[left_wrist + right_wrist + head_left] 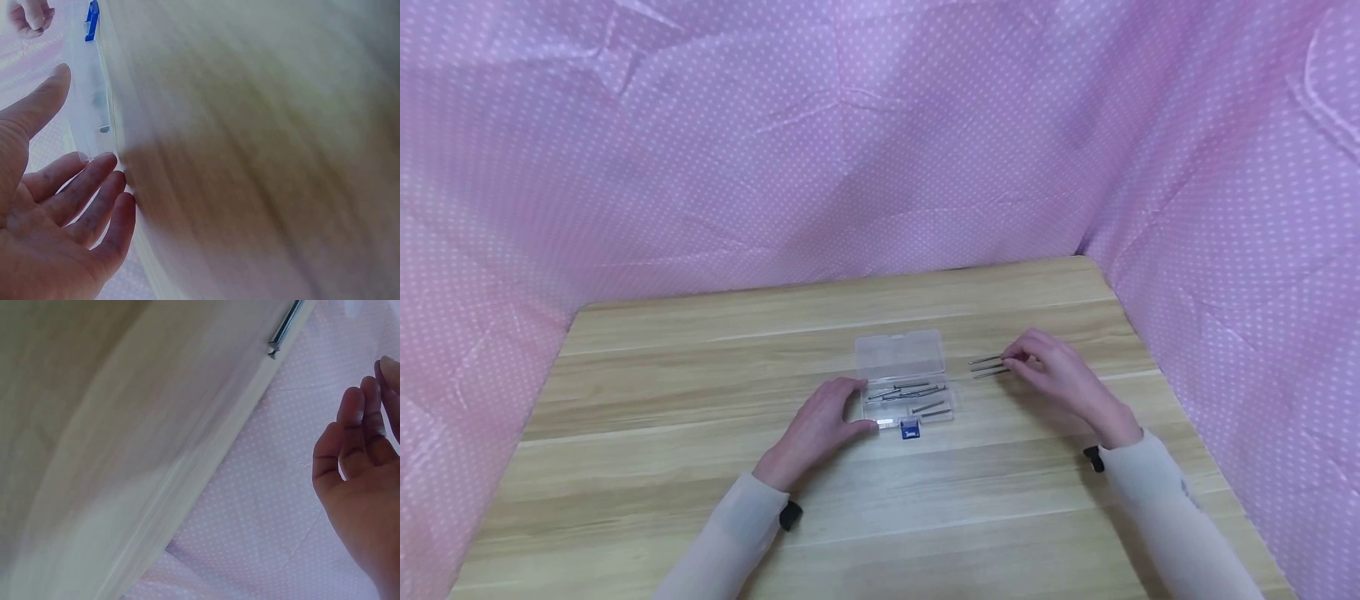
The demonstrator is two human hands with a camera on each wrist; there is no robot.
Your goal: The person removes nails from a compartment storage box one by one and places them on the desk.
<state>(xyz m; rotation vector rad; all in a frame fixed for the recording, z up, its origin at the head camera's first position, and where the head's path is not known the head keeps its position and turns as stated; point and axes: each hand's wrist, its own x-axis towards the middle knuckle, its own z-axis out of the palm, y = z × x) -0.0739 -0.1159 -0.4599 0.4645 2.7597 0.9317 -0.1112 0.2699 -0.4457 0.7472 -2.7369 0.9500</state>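
A clear plastic box (871, 410) lies with its lid (898, 354) folded back; several metal nails (913, 393) are inside. My left hand (818, 423) spans the box's left end, thumb at the front corner and forefinger by the hinge side. In the left wrist view, the fingers (94, 206) are loosely bent against the box's edge. To the right of the box, three nails (988, 368) lie side by side on the table. My right hand (1058, 375) hovers at their right ends, thumb and forefinger close together. The right wrist view shows nails (284, 328) apart from that hand; nothing shows between its fingertips.
A blue clasp (910, 429) sticks out from the box's front edge. The wooden table (700, 375) ends at pink dotted cloth (760, 150) behind and on both sides. A dark wrist device (791, 515) sits at each cuff.
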